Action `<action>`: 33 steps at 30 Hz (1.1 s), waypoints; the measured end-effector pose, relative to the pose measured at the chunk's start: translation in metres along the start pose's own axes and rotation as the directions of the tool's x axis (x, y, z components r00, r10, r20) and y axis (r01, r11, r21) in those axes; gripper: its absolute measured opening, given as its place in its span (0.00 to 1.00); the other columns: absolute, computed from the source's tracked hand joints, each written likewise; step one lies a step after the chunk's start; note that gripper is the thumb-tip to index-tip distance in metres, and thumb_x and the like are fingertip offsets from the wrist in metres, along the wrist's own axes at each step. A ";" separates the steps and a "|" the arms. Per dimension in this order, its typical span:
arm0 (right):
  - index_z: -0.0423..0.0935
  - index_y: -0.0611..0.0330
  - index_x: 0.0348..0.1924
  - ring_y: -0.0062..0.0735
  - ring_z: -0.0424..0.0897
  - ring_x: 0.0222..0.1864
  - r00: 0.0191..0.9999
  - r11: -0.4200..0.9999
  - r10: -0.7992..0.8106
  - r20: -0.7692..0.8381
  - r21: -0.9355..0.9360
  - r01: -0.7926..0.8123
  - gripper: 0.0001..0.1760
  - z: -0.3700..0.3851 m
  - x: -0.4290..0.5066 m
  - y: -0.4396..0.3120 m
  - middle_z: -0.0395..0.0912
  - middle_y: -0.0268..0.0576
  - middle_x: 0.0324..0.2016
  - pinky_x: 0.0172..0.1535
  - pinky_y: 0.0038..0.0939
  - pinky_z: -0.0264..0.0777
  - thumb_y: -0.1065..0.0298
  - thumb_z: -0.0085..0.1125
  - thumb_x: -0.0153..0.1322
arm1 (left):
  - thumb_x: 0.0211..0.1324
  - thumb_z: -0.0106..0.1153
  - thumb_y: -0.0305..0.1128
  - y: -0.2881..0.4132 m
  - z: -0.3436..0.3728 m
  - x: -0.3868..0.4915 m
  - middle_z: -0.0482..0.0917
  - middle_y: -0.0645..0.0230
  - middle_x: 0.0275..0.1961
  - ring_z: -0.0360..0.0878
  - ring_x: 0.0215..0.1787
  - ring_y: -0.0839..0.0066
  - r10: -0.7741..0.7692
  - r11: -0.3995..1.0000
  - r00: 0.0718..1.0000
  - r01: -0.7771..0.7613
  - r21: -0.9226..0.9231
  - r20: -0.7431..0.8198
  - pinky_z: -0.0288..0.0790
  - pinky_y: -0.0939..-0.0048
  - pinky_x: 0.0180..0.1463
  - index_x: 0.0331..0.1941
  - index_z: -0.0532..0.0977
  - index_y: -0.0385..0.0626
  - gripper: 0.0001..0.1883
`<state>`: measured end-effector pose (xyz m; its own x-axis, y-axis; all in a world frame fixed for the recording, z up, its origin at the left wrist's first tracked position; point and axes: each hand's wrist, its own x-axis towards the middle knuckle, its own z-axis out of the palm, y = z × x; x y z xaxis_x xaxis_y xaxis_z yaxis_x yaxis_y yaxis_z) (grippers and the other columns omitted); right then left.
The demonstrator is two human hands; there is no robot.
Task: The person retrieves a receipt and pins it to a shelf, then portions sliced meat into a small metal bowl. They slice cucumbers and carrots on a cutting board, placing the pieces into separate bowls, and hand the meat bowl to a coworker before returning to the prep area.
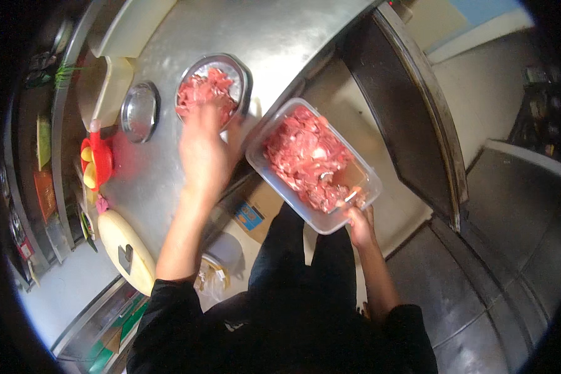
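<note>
My right hand point(361, 225) grips the near corner of a clear plastic container point(257, 156), tilted over the floor by the counter's edge. Sliced raw red meat point(304, 154) fills much of it, with reddish liquid at one end. My left hand point(204, 152) is blurred over a round metal plate point(236, 79) on the counter. Its fingers reach to a heap of sliced raw meat point(205, 91) on that plate and hide part of the heap. Whether the fingers hold any meat cannot be made out. Another metal plate point(139, 112) lies beside it.
The stainless steel counter point(163, 180) bears a red plastic basket point(104, 159) with yellow items and a round cutting board point(138, 252) with a cleaver point(126, 258) on it. White plastic bins point(126, 32) line its back. Below stand a cardboard box point(266, 205) and a lined waste bucket point(222, 250).
</note>
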<state>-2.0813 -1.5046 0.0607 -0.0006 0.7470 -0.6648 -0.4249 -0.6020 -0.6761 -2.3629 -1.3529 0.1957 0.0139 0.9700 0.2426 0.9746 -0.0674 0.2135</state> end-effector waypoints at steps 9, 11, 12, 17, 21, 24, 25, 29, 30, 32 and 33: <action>0.70 0.56 0.51 0.19 0.75 0.42 0.999 0.997 0.022 0.035 0.071 -0.025 0.19 -0.006 -0.003 0.020 0.72 0.31 0.41 0.43 0.22 0.72 0.71 0.58 0.66 | 0.59 0.58 0.40 0.121 0.132 -0.137 0.79 0.54 0.49 0.81 0.51 0.54 0.347 0.938 0.495 -0.162 -0.307 0.797 0.78 0.54 0.47 0.63 0.72 0.58 0.26; 0.71 0.55 0.52 0.21 0.77 0.41 0.995 0.990 0.094 0.015 0.107 -0.095 0.19 -0.009 -0.004 0.031 0.74 0.32 0.41 0.42 0.23 0.74 0.69 0.59 0.68 | 0.54 0.60 0.40 0.111 0.141 -0.137 0.85 0.56 0.36 0.84 0.46 0.59 0.346 0.938 0.314 -0.088 -0.336 0.884 0.78 0.58 0.50 0.38 0.83 0.48 0.11; 0.71 0.56 0.54 0.25 0.78 0.42 0.986 0.966 0.165 -0.012 0.206 -0.159 0.22 -0.009 -0.008 0.037 0.75 0.33 0.41 0.43 0.26 0.76 0.68 0.62 0.68 | 0.52 0.62 0.40 0.105 0.139 -0.133 0.85 0.56 0.35 0.84 0.45 0.58 0.392 0.916 0.315 -0.050 -0.397 0.864 0.77 0.56 0.49 0.33 0.82 0.47 0.10; 0.67 0.61 0.55 0.37 0.81 0.45 0.986 0.987 0.110 -0.126 0.129 -0.094 0.27 -0.011 -0.001 0.053 0.75 0.42 0.46 0.48 0.38 0.79 0.72 0.58 0.62 | 0.46 0.67 0.33 0.087 0.101 -0.105 0.81 0.58 0.32 0.82 0.40 0.57 0.434 0.781 0.487 0.217 -0.586 0.758 0.75 0.56 0.44 0.28 0.77 0.42 0.09; 0.64 0.63 0.61 0.48 0.80 0.54 0.983 0.972 0.166 -0.079 0.182 -0.149 0.30 -0.016 0.005 0.045 0.74 0.48 0.52 0.53 0.45 0.77 0.70 0.57 0.65 | 0.45 0.63 0.20 0.051 0.035 -0.067 0.76 0.65 0.30 0.78 0.34 0.65 0.314 0.545 0.763 0.343 -0.765 0.565 0.73 0.65 0.40 0.31 0.74 0.42 0.08; 0.60 0.62 0.67 0.52 0.79 0.55 0.996 0.990 0.076 -0.050 0.125 -0.069 0.34 -0.020 0.008 0.039 0.73 0.52 0.56 0.54 0.49 0.77 0.67 0.58 0.68 | 0.47 0.62 0.19 0.009 -0.017 -0.027 0.75 0.65 0.33 0.77 0.34 0.69 0.158 0.708 0.933 0.121 -0.695 0.323 0.73 0.68 0.39 0.30 0.73 0.42 0.08; 0.60 0.62 0.66 0.52 0.79 0.55 0.995 0.985 0.085 -0.048 0.153 -0.077 0.34 -0.021 0.009 0.039 0.73 0.52 0.56 0.54 0.49 0.77 0.67 0.58 0.68 | 0.48 0.62 0.20 -0.006 -0.028 -0.015 0.74 0.64 0.35 0.76 0.34 0.69 0.080 0.759 0.962 0.112 -0.642 0.262 0.73 0.68 0.39 0.30 0.72 0.42 0.07; 0.62 0.61 0.63 0.51 0.80 0.54 0.997 0.979 0.069 -0.028 0.193 -0.062 0.30 -0.022 0.010 0.041 0.74 0.51 0.54 0.55 0.48 0.76 0.70 0.58 0.68 | 0.53 0.66 0.27 -0.054 -0.031 0.025 0.79 0.60 0.50 0.80 0.47 0.63 0.208 0.942 0.963 -0.151 -0.299 0.169 0.75 0.65 0.52 0.44 0.79 0.45 0.13; 0.63 0.61 0.62 0.50 0.80 0.53 0.998 0.980 0.051 -0.038 0.195 -0.042 0.29 -0.021 0.011 0.041 0.75 0.51 0.53 0.56 0.48 0.76 0.70 0.58 0.68 | 0.53 0.68 0.31 -0.062 -0.029 0.024 0.78 0.57 0.57 0.77 0.57 0.57 0.126 0.932 0.950 -0.015 -0.361 0.286 0.72 0.61 0.61 0.52 0.78 0.46 0.21; 0.64 0.61 0.59 0.48 0.80 0.53 0.999 0.981 0.040 -0.023 0.190 -0.035 0.26 -0.020 0.012 0.039 0.75 0.51 0.52 0.55 0.46 0.77 0.72 0.57 0.68 | 0.52 0.69 0.35 -0.069 -0.015 0.023 0.75 0.53 0.60 0.73 0.61 0.53 0.037 0.953 0.996 -0.010 -0.302 0.085 0.69 0.58 0.65 0.54 0.76 0.45 0.25; 0.64 0.60 0.57 0.46 0.80 0.53 0.998 0.984 0.045 -0.039 0.174 -0.038 0.24 -0.020 0.012 0.037 0.75 0.50 0.52 0.55 0.45 0.77 0.72 0.57 0.68 | 0.51 0.70 0.36 -0.072 -0.008 0.024 0.73 0.52 0.61 0.71 0.63 0.51 -0.013 0.962 0.999 0.000 -0.273 -0.044 0.68 0.56 0.66 0.56 0.75 0.44 0.27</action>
<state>-2.0788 -1.5240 0.0210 0.0157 0.7074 -0.7066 -0.5759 -0.5713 -0.5848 -2.4345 -1.3270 0.1940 -0.0085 0.9596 0.2812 0.8765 -0.1282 0.4639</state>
